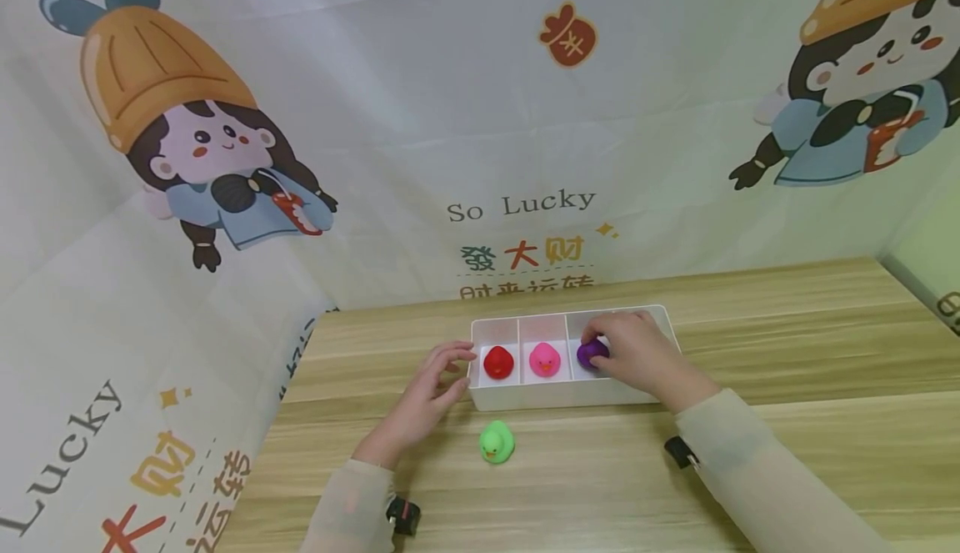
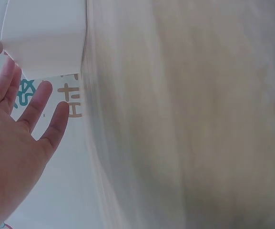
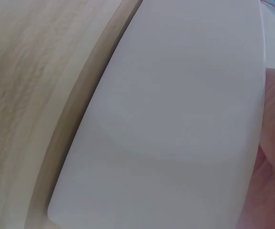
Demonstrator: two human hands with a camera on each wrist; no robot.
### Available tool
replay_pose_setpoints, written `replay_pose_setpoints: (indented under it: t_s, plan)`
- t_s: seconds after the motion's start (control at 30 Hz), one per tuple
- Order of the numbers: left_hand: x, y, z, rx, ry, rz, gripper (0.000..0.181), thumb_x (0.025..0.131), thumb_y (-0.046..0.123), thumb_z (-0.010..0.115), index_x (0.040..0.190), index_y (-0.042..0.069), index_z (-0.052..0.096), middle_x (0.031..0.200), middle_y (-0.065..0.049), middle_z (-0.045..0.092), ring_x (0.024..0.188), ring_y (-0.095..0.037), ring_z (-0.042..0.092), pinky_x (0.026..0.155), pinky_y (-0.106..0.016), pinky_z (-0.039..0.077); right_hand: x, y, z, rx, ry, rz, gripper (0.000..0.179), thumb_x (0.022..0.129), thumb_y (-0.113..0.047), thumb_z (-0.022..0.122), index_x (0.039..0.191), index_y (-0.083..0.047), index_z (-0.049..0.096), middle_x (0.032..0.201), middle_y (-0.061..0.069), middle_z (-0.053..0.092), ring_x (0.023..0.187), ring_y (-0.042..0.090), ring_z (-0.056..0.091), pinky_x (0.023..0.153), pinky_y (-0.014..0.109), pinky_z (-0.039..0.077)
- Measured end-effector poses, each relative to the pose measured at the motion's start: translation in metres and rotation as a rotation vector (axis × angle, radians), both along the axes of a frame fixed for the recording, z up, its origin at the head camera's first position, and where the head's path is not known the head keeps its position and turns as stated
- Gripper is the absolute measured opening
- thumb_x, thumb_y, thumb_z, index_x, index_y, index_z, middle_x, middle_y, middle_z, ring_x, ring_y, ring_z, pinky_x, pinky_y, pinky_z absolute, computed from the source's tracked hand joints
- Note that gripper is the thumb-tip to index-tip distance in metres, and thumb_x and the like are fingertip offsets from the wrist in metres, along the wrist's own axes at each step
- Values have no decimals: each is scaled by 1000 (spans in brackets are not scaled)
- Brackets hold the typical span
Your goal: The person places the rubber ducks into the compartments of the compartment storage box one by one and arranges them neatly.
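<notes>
A long white box [image 1: 562, 396] with three compartments stands on the table. The red duck [image 1: 498, 362] sits in its left compartment and the pink duck [image 1: 545, 359] in the middle one. My right hand [image 1: 637, 351] reaches over the front wall and pinches a purple duck [image 1: 592, 354] in the right compartment; the wall hides most of that hand in the right wrist view. At the box's left end is my left hand [image 1: 427, 392], its fingers loosely spread and the tips right at the rim. A green duck [image 1: 497, 442] lies on the table in front of the box.
The wooden table [image 1: 810, 369] runs back to a printed cloth [image 1: 390, 119] that hangs behind it and along the left side. Small black devices [image 1: 405, 516] are strapped at both wrists.
</notes>
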State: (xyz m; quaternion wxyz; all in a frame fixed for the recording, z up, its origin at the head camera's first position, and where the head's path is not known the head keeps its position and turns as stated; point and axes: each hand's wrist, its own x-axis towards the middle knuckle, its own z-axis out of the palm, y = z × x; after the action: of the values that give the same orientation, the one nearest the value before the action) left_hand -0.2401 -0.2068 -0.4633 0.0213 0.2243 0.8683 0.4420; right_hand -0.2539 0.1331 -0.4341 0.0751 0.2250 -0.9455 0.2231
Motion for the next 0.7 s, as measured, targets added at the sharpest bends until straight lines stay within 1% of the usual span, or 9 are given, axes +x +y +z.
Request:
replay_pose_setpoints:
  t_s: [0.17, 0.3, 0.47, 0.57, 0.7]
  plan:
    - [0, 1, 0, 4, 7, 4, 34, 102, 4, 60, 136, 6, 58, 156, -9, 46, 122, -32, 54, 104, -54, 48, -2, 0, 0, 9, -24, -6, 14, 85, -11, 83, 94, -15, 72, 97, -2, 76, 102, 25, 70, 95, 56, 44]
    - [0, 2, 0, 4, 10, 11, 34, 101, 4, 61, 135, 8, 58, 155, -7, 47, 121, -30, 54, 103, -51, 49, -1, 0, 1, 7, -36, -10, 17, 83, -11, 84, 93, -16, 71, 95, -2, 75, 99, 24, 70, 96, 58, 43]
    - [0, 3, 0, 6, 9, 6, 34, 101, 4, 60, 135, 7, 58, 155, -8, 46, 121, -30, 54, 103, -52, 48, -2, 1, 2, 26, -52, -9, 19, 82, -10, 85, 92, -17, 71, 95, -3, 75, 97, 23, 68, 98, 61, 41]
    - [0, 2, 0, 4, -5, 1, 34, 102, 4, 60, 136, 5, 57, 156, -8, 45, 123, -31, 54, 105, -52, 48, -3, 1, 5, 28, -88, -6, 19, 82, -10, 85, 95, -16, 72, 102, 0, 76, 103, 25, 69, 99, 60, 41]
    - [1, 0, 0, 4, -9, -3, 34, 102, 5, 60, 136, 4, 57, 156, -8, 45, 123, -31, 53, 105, -52, 48, -3, 1, 10, -7, -136, 3, 23, 84, -11, 83, 104, -11, 73, 113, 7, 77, 115, 32, 69, 101, 59, 43]
